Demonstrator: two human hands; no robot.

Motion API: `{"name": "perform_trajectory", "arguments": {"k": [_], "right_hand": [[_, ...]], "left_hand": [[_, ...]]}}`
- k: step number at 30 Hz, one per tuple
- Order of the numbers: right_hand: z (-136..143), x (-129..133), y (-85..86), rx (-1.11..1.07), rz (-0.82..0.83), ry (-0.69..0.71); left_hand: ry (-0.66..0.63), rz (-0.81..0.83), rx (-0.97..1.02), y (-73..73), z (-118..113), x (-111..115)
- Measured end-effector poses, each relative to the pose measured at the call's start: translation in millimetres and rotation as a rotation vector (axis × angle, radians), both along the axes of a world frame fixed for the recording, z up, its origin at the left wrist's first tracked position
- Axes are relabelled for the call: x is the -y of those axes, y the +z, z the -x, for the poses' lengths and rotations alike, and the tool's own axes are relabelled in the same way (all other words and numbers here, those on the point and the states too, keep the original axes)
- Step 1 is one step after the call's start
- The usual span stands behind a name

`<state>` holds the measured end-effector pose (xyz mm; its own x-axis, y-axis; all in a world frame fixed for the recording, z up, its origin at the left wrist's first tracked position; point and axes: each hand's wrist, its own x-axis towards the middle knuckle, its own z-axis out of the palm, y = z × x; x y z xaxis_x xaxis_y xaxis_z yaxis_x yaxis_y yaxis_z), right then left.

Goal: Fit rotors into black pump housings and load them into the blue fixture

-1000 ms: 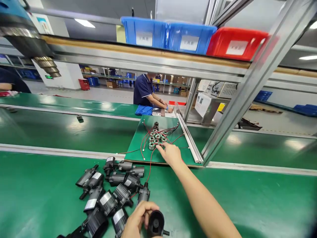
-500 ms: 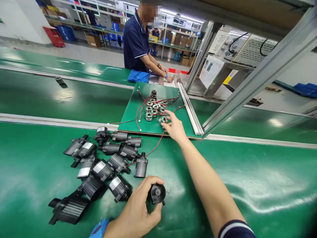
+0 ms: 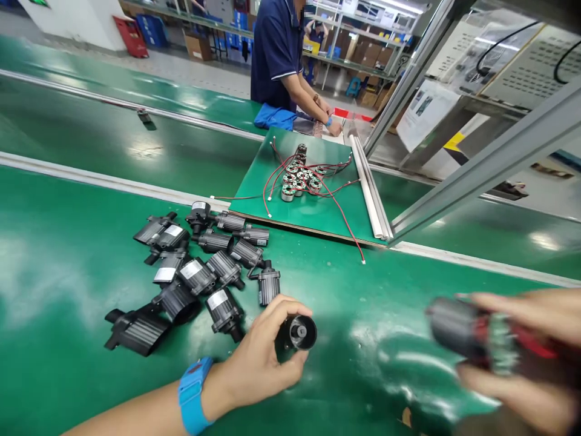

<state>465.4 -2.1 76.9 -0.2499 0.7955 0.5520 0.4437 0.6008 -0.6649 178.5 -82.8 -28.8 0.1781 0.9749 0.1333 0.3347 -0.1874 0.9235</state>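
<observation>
Left hand (image 3: pixel 256 360): thumb and fingers curled around the sides of a short, hollow black plastic cup (image 3: pixel 302 332), its round mouth turned up and a small central boss visible inside. A smooth blue band (image 3: pixel 194 396) circles the wrist. Right hand (image 3: pixel 540 396), near right, motion-blurred: fingers and thumb closed on a dark cylindrical part with a green ring (image 3: pixel 503 344) and red wires; finer detail cannot be told. Left of the cup, ribbed black plastic housings (image 3: pixel 226 310), several with white labels, lie jumbled on the glossy green worktop (image 3: pixel 82 260). Farther off, a flat green board (image 3: pixel 254 188) bears clustered ring-shaped metal parts with green faces (image 3: pixel 288 192); their thin red and black wires (image 3: pixel 338 206) end in small white connectors, one beyond the board's near edge. Long pale strips (image 3: pixel 365 188) line its right side. Far centre: a person in a navy shirt (image 3: pixel 276 54).
</observation>
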Motion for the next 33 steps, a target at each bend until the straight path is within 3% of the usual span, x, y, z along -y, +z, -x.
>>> {"name": "perform_trajectory", "arguments": {"k": [3,6,9,14,20,23,27,30,33], "right_hand": [[35,11,-11.7,0.375,-0.021,0.276],[74,11,-30.1,0.461,0.071,0.453],[90,8,-45.7,0.488,0.149,0.448],[90,6,-57.1,0.479,0.201,0.438],[96,9,-67.4,0.463,0.089,0.345],[97,10,-65.3,0.518,0.08,0.349],[90,9,-51.2,0.63,0.154,0.472],[83,9,-45.4,0.674,0.178,0.518],[80,11,-48.8,0.7,0.161,0.518]], "left_hand": [[0.017,-0.028,-0.038,-4.2,-2,1],[0.047,-0.066,-0.047,-8.1,-1,4],[0.051,-0.112,-0.08,-11.9,1,6],[0.056,-0.187,-0.151,-19.2,5,4],[0.08,-0.197,-0.128,-21.4,6,6],[0.098,-0.206,-0.116,-25.4,5,8],[0.146,-0.278,-0.151,-26.1,4,7],[0.055,-0.374,-0.16,-18.8,4,3],[-0.065,-0.396,-0.298,-12.1,6,1]]}}
